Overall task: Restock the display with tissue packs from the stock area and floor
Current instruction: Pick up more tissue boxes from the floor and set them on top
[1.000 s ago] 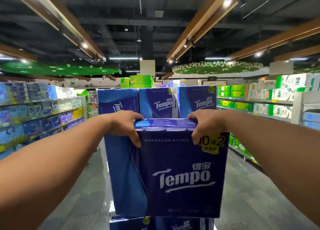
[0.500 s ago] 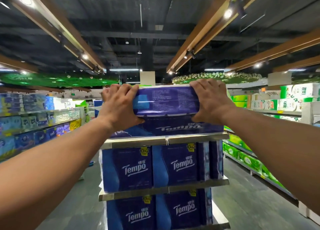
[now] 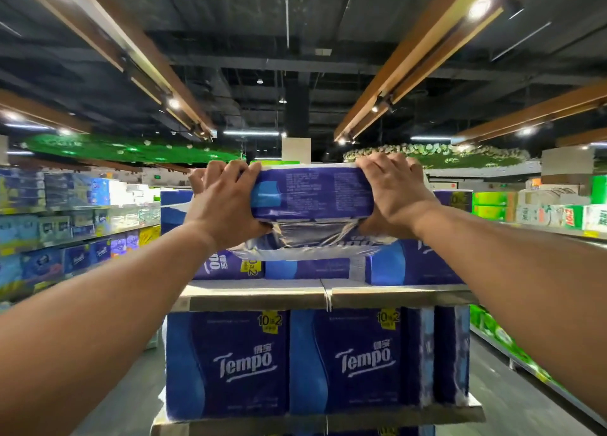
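Note:
A dark blue Tempo tissue pack is raised at the top of the display, tipped so its printed underside faces me, above the packs lying on the top shelf. My left hand grips its left end, fingers curled over the top edge. My right hand grips its right end the same way. The plastic wrap under the pack is creased. Below the shelf stand upright Tempo packs in a row.
Long shelves of blue tissue goods run along the left aisle. Green and white packs fill the shelves on the right. Grey floor lies on both sides of the display.
Both hands have lifted the pack from chest height up to the top of the display and tipped it over. It now sits a little lower and closer over the top shelf packs.

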Action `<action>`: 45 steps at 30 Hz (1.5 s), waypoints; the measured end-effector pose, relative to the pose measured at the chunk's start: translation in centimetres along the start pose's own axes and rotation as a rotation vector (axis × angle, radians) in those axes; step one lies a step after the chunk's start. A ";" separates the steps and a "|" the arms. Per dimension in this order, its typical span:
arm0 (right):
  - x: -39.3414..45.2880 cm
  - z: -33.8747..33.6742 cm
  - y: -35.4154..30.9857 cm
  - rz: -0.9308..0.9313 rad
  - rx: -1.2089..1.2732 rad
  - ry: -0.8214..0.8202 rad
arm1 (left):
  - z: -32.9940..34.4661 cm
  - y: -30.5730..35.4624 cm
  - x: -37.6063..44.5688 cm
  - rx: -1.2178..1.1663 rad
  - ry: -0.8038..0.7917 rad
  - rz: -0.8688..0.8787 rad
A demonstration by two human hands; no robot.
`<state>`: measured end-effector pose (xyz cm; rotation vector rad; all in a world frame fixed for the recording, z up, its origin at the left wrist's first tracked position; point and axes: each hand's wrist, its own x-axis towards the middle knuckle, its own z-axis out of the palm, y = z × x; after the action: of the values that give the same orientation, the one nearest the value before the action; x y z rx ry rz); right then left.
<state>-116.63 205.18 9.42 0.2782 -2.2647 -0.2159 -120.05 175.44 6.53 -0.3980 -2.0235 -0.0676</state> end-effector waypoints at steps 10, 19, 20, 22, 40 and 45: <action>9.8 13.7 2.9 0.104 0.059 -0.217 | 15.4 -3.9 8.1 0.011 -0.214 0.005; 19.2 20.1 6.9 0.179 0.146 -0.389 | 23.1 -5.8 16.8 -0.026 -0.371 0.028; 20.1 20.8 7.3 0.176 0.119 -0.395 | 23.7 -5.8 17.4 0.001 -0.375 0.025; 21.6 22.5 8.0 0.163 0.087 -0.397 | 25.4 -5.6 18.3 0.024 -0.420 0.000; 29.4 30.2 11.8 0.133 0.242 -0.527 | 32.9 -5.9 23.9 0.063 -0.524 -0.053; 29.3 30.2 11.6 0.128 0.214 -0.497 | 33.1 -5.7 22.3 0.168 -0.433 -0.101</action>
<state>-159.73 210.34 13.92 0.2048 -2.7942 0.0330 -159.47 182.87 11.12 -0.2143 -2.4542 0.1370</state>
